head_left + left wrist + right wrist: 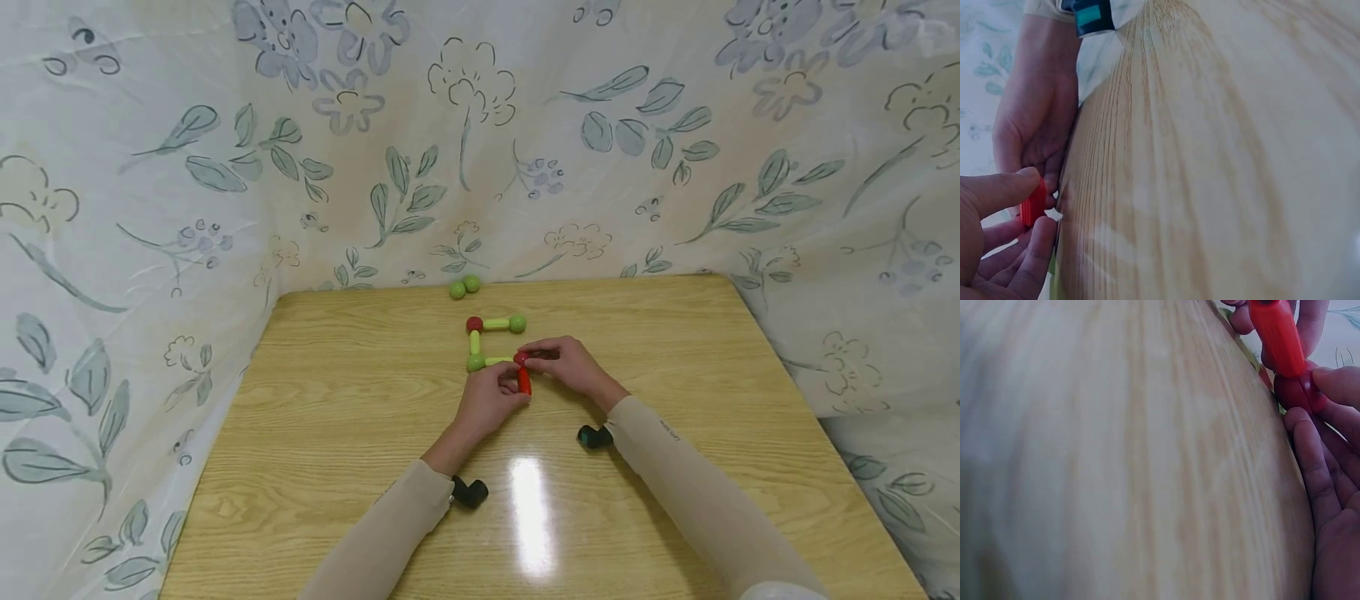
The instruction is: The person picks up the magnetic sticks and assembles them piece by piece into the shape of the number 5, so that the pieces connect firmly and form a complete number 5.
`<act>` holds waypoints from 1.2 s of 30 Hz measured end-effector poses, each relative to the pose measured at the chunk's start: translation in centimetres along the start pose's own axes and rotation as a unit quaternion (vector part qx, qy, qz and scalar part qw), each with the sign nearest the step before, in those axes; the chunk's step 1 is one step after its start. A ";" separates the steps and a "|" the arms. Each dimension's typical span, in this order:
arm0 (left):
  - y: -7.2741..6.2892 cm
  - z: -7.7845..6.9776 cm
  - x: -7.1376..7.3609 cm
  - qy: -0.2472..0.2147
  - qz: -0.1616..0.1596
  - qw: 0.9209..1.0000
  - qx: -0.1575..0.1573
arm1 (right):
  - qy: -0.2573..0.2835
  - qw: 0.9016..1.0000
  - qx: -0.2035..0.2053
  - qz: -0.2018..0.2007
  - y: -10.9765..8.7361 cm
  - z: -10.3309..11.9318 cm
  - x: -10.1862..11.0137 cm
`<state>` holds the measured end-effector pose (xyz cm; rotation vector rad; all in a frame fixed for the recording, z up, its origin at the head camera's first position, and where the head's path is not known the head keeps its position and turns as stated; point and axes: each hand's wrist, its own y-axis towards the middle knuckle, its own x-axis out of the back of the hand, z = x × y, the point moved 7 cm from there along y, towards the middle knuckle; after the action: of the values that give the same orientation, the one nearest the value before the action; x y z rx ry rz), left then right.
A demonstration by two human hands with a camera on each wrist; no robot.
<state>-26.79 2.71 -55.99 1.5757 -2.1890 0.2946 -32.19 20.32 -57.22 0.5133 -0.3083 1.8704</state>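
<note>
My left hand [491, 402] pinches a red rod [524, 382] between thumb and fingers. With the thumb and fingertips of my right hand [573, 364] I hold a dark red ball [521, 357] at the rod's far end. In the right wrist view the rod [1277, 334] meets the ball [1299, 389]; how deep it sits cannot be told. A yellow-green rod [498, 361] runs from that ball to a green ball [476, 362]. From there another rod [475, 342] leads to a second red ball [474, 324], then one [496, 324] to a green ball [517, 322].
Two loose green balls [464, 287] lie by the table's back edge. The wooden table [337, 442] is backed by a floral cloth [405, 142]. Dark wrist cameras [470, 493] stick out from both sleeves, just above the tabletop.
</note>
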 end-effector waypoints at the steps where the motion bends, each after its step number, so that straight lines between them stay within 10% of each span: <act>1: 0.0 0.0 0.0 0.000 0.000 1.000 0.000 | 0.000 1.000 0.000 0.000 0.0 0.0 0.0; 22: -0.1 -0.1 0.1 0.006 0.002 1.000 -0.001 | -0.008 1.000 0.000 0.000 0.1 0.0 0.0; 36: 0.2 -1.2 4.7 0.041 -0.019 0.999 -0.008 | -0.012 1.000 -0.001 0.004 0.2 -0.4 -0.1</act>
<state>-27.94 -0.75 -52.76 1.5671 -2.0924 0.3237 -32.42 20.38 -57.60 0.5348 -0.3282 1.8734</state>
